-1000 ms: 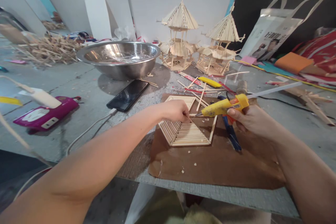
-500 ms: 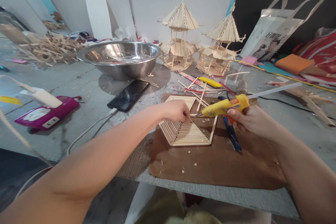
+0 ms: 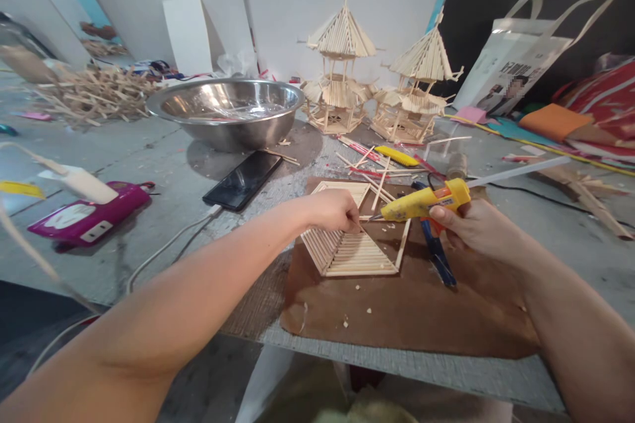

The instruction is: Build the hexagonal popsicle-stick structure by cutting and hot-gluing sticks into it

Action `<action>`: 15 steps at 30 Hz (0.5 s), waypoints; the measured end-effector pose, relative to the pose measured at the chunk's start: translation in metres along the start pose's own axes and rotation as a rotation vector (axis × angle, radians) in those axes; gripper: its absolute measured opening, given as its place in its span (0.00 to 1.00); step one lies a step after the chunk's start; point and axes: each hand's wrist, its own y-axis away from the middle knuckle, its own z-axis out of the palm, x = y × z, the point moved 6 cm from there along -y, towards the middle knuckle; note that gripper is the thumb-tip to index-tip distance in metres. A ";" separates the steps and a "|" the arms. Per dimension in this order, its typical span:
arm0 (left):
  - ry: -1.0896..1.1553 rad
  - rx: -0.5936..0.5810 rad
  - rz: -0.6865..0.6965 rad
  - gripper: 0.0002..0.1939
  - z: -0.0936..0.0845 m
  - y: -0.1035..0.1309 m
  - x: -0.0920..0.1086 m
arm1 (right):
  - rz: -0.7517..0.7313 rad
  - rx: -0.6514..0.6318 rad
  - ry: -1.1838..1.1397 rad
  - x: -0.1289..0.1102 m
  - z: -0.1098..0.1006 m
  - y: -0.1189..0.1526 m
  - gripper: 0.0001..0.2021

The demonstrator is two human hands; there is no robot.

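In the head view, the left hand is curled, its fingertips pinching a thin stick at the top of the stick panel, which lies on the brown mat. Right of the panel, the right hand grips the glue gun, its nozzle pointing at the pinched stick. The steel bowl sits well beyond the panel.

Glue gun was glossy yellow plastic; the panel was pale, matt wooden sticks on a matt brown paper-like mat. Bowl was shiny metal, phone glossy black, tabletop rough grey.
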 end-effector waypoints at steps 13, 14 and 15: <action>0.139 0.142 -0.119 0.16 -0.022 0.010 -0.013 | 0.188 0.566 -0.584 0.057 -0.062 -0.011 0.16; 0.137 0.191 -0.136 0.17 -0.026 0.011 -0.016 | 0.189 0.588 -0.610 0.062 -0.066 -0.012 0.14; 0.124 0.236 -0.148 0.17 -0.030 0.011 -0.019 | 0.191 0.599 -0.626 0.066 -0.069 -0.012 0.12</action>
